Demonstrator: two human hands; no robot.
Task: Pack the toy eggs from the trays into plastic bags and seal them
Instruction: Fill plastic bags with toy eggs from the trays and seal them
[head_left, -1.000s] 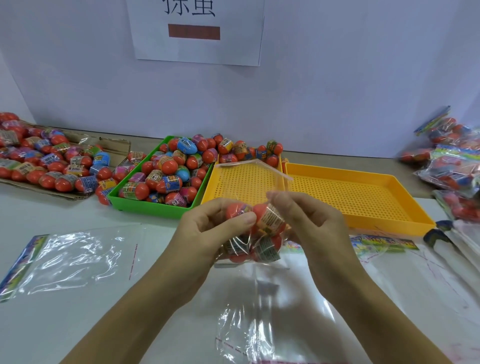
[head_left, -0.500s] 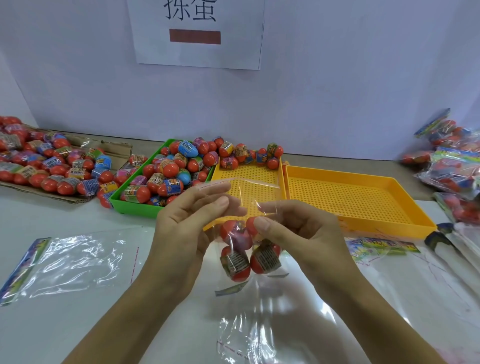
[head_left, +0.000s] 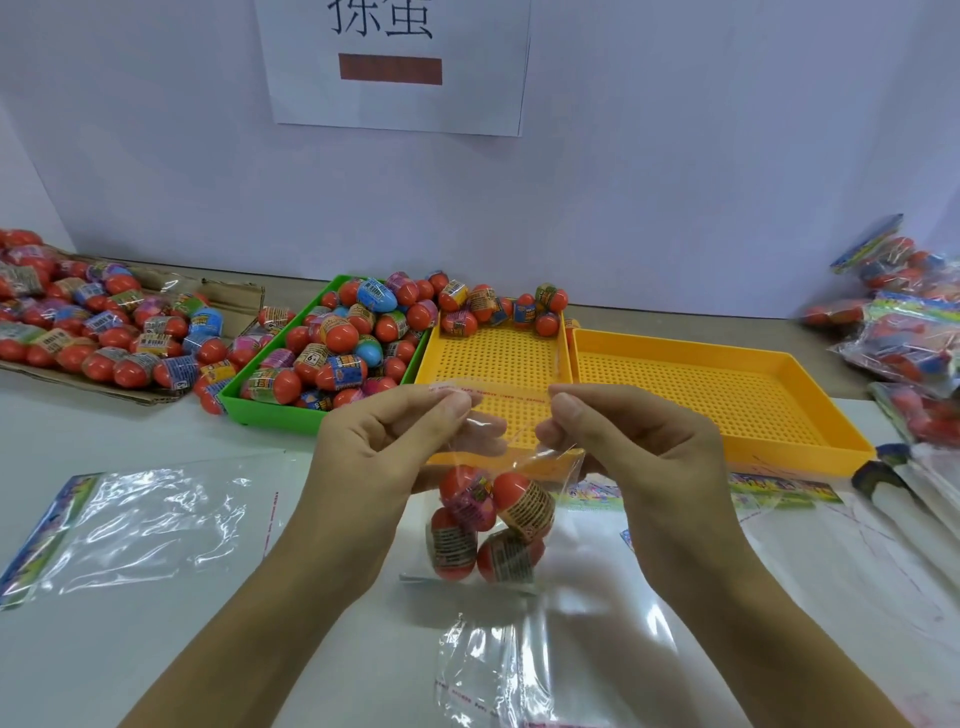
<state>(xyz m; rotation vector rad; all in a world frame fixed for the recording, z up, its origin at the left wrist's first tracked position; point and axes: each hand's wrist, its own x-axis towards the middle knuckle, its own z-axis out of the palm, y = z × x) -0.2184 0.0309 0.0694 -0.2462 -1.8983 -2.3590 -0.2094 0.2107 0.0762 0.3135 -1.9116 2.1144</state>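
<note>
Clear bag of four toy eggs, held up by its mouth between two hands.

The left hand pinches the bag's top left corner and the right hand pinches the top right, with the red-printed seal strip stretched between them. The four orange eggs with printed bands hang bunched at the bag's bottom, just below both hands. Beyond the left hand, a green tray lies heaped with more eggs. Beyond the fingertips, a yellow tray holds a few eggs at its far edge; a second yellow tray lies beyond the right hand.
</note>
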